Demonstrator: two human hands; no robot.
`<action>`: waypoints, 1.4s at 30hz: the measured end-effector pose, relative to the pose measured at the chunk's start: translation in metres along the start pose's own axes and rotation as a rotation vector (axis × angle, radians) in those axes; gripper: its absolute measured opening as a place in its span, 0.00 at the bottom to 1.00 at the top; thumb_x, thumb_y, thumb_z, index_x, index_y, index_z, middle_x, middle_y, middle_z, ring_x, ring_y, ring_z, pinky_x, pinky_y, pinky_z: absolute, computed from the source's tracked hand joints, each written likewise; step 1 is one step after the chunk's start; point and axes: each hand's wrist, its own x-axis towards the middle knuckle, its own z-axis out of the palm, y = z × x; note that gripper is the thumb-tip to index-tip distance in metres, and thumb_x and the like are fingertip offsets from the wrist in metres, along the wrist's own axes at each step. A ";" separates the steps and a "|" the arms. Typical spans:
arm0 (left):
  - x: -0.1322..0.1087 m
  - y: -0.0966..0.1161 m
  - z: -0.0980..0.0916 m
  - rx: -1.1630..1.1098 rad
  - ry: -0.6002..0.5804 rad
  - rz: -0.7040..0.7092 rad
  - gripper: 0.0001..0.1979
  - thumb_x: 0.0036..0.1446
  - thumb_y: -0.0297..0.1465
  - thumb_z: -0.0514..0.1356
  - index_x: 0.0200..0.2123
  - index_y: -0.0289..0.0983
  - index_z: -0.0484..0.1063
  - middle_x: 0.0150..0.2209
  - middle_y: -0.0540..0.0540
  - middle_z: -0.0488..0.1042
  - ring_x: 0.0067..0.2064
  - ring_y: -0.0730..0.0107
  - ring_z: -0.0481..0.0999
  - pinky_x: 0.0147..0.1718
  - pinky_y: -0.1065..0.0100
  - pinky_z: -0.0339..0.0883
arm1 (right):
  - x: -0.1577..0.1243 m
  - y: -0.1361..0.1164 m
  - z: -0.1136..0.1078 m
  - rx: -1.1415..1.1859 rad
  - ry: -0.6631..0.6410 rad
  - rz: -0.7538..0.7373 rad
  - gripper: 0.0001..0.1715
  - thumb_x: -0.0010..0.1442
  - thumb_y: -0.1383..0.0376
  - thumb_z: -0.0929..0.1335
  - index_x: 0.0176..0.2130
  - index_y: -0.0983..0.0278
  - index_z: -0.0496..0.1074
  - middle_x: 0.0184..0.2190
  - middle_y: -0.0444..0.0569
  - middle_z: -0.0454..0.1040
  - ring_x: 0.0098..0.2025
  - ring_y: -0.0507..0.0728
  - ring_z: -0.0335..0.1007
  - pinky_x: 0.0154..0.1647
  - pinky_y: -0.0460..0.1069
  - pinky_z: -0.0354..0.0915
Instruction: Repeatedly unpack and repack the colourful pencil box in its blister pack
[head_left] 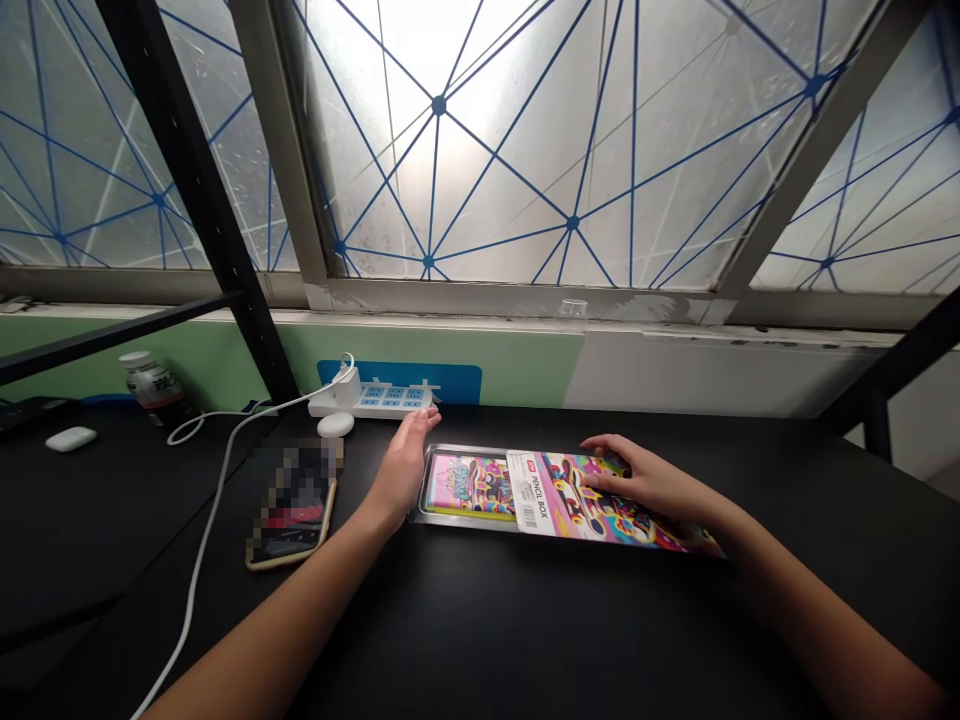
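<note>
A pencil box with a pink, yellow-edged cartoon front sits in a clear plastic tray on the black table. A colourful cardboard sleeve, with a white label reading "PENCIL BOX", covers the tray's right part and extends beyond it to the right. My right hand grips the sleeve, thumb on its top face and fingers at the far edge; some fingertips are hidden. At the tray's left end, my left hand is upright with its fingers stretched out, its palm side against or very close to the tray rim.
Left of my left hand lies a phone, its screen blurred. Behind it are a white earbud case and a power strip with a white cable. A bottle and white mouse-like object stand farther left.
</note>
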 end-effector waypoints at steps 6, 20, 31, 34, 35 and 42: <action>0.001 -0.006 0.003 -0.190 0.026 0.026 0.26 0.67 0.52 0.46 0.49 0.37 0.70 0.54 0.36 0.77 0.64 0.58 0.67 0.65 0.54 0.49 | -0.001 -0.004 0.006 -0.039 0.016 -0.004 0.43 0.55 0.40 0.69 0.61 0.60 0.64 0.60 0.57 0.68 0.62 0.68 0.64 0.61 0.58 0.64; 0.001 -0.001 0.002 -0.191 0.034 -0.033 0.26 0.69 0.51 0.43 0.48 0.37 0.68 0.53 0.34 0.77 0.62 0.57 0.69 0.63 0.55 0.52 | 0.059 -0.135 0.063 -0.289 -0.086 -0.224 0.35 0.59 0.43 0.66 0.59 0.58 0.68 0.59 0.57 0.70 0.60 0.69 0.66 0.61 0.63 0.56; 0.011 -0.011 -0.007 -0.025 0.108 -0.200 0.24 0.49 0.19 0.60 0.50 0.42 0.66 0.52 0.38 0.73 0.49 0.58 0.77 0.36 0.66 0.72 | 0.030 -0.028 0.013 -0.191 0.032 -0.023 0.33 0.61 0.40 0.62 0.50 0.60 0.74 0.53 0.56 0.76 0.53 0.68 0.73 0.54 0.59 0.67; 0.013 -0.013 -0.006 -0.019 0.150 -0.230 0.26 0.50 0.21 0.61 0.52 0.42 0.64 0.49 0.40 0.72 0.37 0.64 0.79 0.28 0.69 0.71 | 0.024 -0.018 0.006 -0.128 -0.009 -0.026 0.31 0.59 0.40 0.63 0.49 0.58 0.75 0.50 0.54 0.78 0.51 0.68 0.74 0.50 0.58 0.70; 0.014 -0.013 -0.006 -0.015 0.169 -0.235 0.26 0.51 0.21 0.62 0.53 0.42 0.64 0.49 0.40 0.71 0.35 0.67 0.78 0.27 0.70 0.71 | 0.023 -0.021 0.007 -0.122 -0.015 -0.047 0.31 0.59 0.41 0.64 0.49 0.58 0.75 0.49 0.53 0.78 0.50 0.68 0.74 0.50 0.58 0.71; 0.015 -0.020 -0.007 0.003 0.210 -0.237 0.22 0.55 0.23 0.61 0.53 0.42 0.65 0.48 0.41 0.71 0.33 0.70 0.77 0.25 0.73 0.71 | 0.019 -0.045 0.021 -0.148 -0.012 -0.056 0.29 0.60 0.40 0.64 0.43 0.60 0.73 0.43 0.53 0.79 0.43 0.65 0.75 0.43 0.56 0.70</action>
